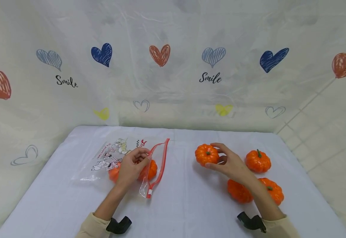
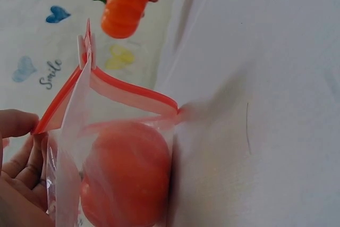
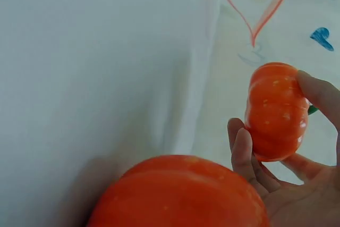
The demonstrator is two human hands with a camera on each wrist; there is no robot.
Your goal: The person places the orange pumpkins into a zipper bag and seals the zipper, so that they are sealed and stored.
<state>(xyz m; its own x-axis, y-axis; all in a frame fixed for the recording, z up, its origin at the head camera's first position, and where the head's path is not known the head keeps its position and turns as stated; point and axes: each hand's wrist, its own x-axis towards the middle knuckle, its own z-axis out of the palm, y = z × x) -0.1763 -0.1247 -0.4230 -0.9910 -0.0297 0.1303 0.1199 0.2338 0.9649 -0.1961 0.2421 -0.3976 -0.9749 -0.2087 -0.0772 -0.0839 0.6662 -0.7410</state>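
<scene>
My left hand (image 1: pixel 133 166) pinches the upper edge of a clear zip bag (image 1: pixel 91 165) printed with cartoon figures. The bag's red zip rim (image 2: pixel 133 95) is spread apart, its mouth facing right. Inside the bag lie orange toy pumpkins; one pumpkin (image 2: pixel 127 174) sits close behind the mouth, seen through the plastic. To the right, my right hand (image 1: pixel 231 163) grips another pumpkin (image 1: pixel 206 154) between thumb and fingers, holding it over the table. Its green stem (image 3: pixel 312 109) points towards the palm side in the right wrist view.
Three more pumpkins are at the right: one pumpkin (image 1: pixel 257 161) farther back, a second pumpkin (image 1: pixel 239 191) partly under the right forearm, and a third pumpkin (image 1: pixel 272 191) beside it. White cloth covers the table (image 1: pixel 179 211). Behind it hangs a sheet (image 1: pixel 179 92) with printed hearts.
</scene>
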